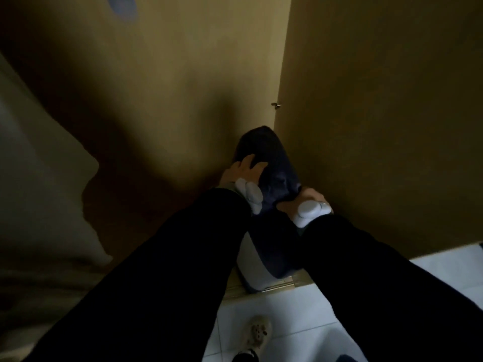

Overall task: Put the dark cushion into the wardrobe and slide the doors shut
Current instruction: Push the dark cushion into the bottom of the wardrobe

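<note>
The dark blue cushion (271, 163) stands on end in the narrow gap between two tan wardrobe doors, its lower end resting on the door track. My left hand (244, 169) lies flat on its upper left side, fingers spread. My right hand (300, 201) grips its right edge lower down. Both arms wear black sleeves with white devices at the wrists. The left wardrobe door (170, 87) and the right wardrobe door (379, 100) nearly meet around the cushion. The wardrobe's inside is hidden.
A small metal knob (275, 105) sits at the right door's edge. The metal floor track (277, 284) runs under the doors. White floor tiles (300, 322) lie in front, with my beige clog (257, 333) on them. Pale bedding (34, 192) fills the left.
</note>
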{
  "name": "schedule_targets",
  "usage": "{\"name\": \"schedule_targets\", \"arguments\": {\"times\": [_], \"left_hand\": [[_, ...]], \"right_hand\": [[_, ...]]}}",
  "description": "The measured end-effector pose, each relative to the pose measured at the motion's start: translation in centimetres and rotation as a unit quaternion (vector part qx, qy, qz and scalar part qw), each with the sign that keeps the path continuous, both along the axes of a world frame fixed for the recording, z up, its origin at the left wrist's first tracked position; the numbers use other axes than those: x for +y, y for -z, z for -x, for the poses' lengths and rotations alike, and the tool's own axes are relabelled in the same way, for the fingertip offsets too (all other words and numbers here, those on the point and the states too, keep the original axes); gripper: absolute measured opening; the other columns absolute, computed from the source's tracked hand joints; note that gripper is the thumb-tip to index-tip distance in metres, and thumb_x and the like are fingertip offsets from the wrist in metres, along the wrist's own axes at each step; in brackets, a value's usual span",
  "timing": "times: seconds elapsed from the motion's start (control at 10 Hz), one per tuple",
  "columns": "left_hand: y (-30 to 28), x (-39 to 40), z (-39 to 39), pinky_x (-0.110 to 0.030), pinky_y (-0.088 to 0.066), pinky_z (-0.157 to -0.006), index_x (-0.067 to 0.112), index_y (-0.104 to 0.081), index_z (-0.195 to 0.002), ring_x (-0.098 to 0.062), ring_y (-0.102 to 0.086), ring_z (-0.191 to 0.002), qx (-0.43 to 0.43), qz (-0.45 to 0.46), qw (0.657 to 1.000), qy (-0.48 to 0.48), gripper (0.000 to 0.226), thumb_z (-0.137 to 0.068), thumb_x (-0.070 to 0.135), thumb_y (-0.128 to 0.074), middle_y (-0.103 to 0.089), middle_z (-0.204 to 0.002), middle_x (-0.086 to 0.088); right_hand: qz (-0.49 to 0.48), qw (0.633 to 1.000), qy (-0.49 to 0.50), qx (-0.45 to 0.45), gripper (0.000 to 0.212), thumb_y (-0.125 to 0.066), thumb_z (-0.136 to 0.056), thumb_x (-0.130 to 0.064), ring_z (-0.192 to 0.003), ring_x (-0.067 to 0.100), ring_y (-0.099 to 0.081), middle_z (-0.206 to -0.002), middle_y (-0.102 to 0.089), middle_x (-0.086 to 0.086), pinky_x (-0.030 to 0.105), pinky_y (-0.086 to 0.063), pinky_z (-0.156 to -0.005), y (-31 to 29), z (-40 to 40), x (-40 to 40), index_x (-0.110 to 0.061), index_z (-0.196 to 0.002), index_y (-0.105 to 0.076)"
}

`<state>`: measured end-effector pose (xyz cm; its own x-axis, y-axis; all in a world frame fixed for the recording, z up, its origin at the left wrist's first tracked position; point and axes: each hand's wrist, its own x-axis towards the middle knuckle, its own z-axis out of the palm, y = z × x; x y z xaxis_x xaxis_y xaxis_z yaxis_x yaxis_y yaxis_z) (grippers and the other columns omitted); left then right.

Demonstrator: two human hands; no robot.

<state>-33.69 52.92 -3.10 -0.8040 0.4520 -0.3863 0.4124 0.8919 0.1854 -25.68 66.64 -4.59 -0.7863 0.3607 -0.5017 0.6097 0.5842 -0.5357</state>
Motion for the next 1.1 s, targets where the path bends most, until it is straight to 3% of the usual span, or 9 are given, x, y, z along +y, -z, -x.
{"name": "schedule_targets", "arguments": {"times": [0.2, 0.3, 0.4, 0.5, 0.6, 0.7, 0.8, 0.9, 1.1], "left_hand": [[2.5, 0.8, 2.9, -0.049, -0.033, -0.109, 0.033, -0.008, -0.147, -0.038, -0.026, -0.139, -0.077, -0.043, 0.995, -0.047, 0.070, -0.091, 0.030, -0.049, 0.002, -0.160, -0.005], [3.7, 1.6, 3.3, -0.048, -0.030, -0.111, 0.034, -0.009, -0.147, -0.037, -0.023, -0.141, -0.113, -0.048, 0.991, -0.055, 0.067, -0.091, 0.038, -0.046, -0.001, -0.160, -0.004], [4.6, 1.8, 3.2, -0.044, -0.023, -0.116, 0.029, -0.008, -0.148, -0.032, -0.016, -0.144, -0.151, -0.062, 0.986, -0.038, 0.066, -0.093, 0.034, -0.044, 0.000, -0.160, -0.005], [4.8, 2.0, 2.8, -0.036, -0.012, -0.119, 0.020, -0.009, -0.148, -0.027, -0.008, -0.146, -0.190, -0.067, 0.979, -0.042, 0.063, -0.096, 0.026, -0.042, 0.001, -0.159, -0.009], [3.9, 2.8, 1.8, -0.032, -0.005, -0.119, 0.012, -0.009, -0.148, -0.026, -0.005, -0.147, -0.206, -0.052, 0.976, -0.037, 0.057, -0.099, 0.028, -0.033, -0.004, -0.159, -0.012], [2.9, 3.1, 0.4, -0.031, -0.009, -0.116, 0.016, -0.014, -0.148, -0.025, -0.011, -0.146, -0.146, -0.058, 0.987, -0.023, 0.055, -0.098, 0.025, -0.036, -0.009, -0.159, -0.008], [1.7, 2.1, -0.8, -0.038, -0.015, -0.117, 0.026, -0.012, -0.148, -0.027, -0.012, -0.145, -0.018, -0.042, 0.999, 0.002, 0.067, -0.091, 0.039, -0.044, -0.010, -0.159, -0.005], [-0.3, 1.3, -2.5, -0.043, -0.015, -0.116, 0.030, -0.009, -0.147, -0.027, -0.010, -0.145, 0.069, -0.074, 0.994, -0.039, 0.084, -0.080, 0.049, -0.055, -0.010, -0.159, -0.004], [-5.6, 0.8, -6.9, -0.048, -0.010, -0.115, 0.031, -0.003, -0.148, -0.028, -0.009, -0.145, 0.187, -0.094, 0.973, -0.098, 0.087, -0.079, 0.058, -0.050, -0.005, -0.159, -0.004]], "right_hand": [[0.047, 0.999, 0.017, 0.006, 0.053, -0.072, -0.077, -0.027, -0.115, 0.033, -0.056, -0.128, -0.057, 0.017, 0.028, -0.040, -0.075, 2.6, 4.5, 0.2, -0.007, -0.123, -0.054], [0.040, 0.999, 0.019, -0.001, 0.058, -0.072, -0.077, -0.028, -0.117, 0.034, -0.053, -0.130, -0.054, 0.019, 0.030, -0.039, -0.076, 3.7, 5.7, 0.6, -0.004, -0.125, -0.050], [0.019, 0.999, 0.027, -0.007, 0.074, -0.072, -0.075, -0.037, -0.120, 0.037, -0.049, -0.134, -0.047, 0.023, 0.040, -0.043, -0.091, 4.1, 6.5, 0.6, 0.000, -0.131, -0.040], [-0.038, 0.999, 0.024, -0.022, 0.089, -0.068, -0.075, -0.049, -0.125, 0.042, -0.041, -0.138, -0.039, 0.029, 0.048, -0.037, -0.102, 3.6, 7.3, 0.9, 0.005, -0.134, -0.031], [-0.071, 0.997, 0.015, -0.029, 0.087, -0.064, -0.077, -0.052, -0.127, 0.042, -0.039, -0.139, -0.037, 0.029, 0.048, -0.035, -0.104, 2.7, 6.8, 1.9, 0.005, -0.134, -0.031], [-0.094, 0.995, 0.000, -0.032, 0.080, -0.062, -0.079, -0.051, -0.125, 0.039, -0.042, -0.136, -0.041, 0.025, 0.046, -0.036, -0.104, 2.2, 5.7, 2.7, 0.002, -0.131, -0.035], [-0.150, 0.987, 0.036, -0.038, 0.078, -0.064, -0.073, -0.059, -0.123, 0.030, -0.047, -0.133, -0.047, 0.016, 0.041, -0.037, -0.105, 0.8, 5.1, 2.4, -0.005, -0.125, -0.040], [-0.144, 0.989, 0.020, 0.014, 0.069, -0.061, -0.078, -0.056, -0.121, 0.027, -0.047, -0.132, -0.048, 0.014, 0.034, -0.033, -0.103, -1.4, 4.0, 2.2, -0.007, -0.123, -0.043], [-0.122, 0.984, -0.065, 0.116, 0.074, -0.053, -0.075, -0.061, -0.133, 0.030, -0.038, -0.143, -0.045, 0.006, 0.046, -0.035, -0.107, -7.4, 0.5, 1.7, -0.026, -0.137, -0.036]]}}
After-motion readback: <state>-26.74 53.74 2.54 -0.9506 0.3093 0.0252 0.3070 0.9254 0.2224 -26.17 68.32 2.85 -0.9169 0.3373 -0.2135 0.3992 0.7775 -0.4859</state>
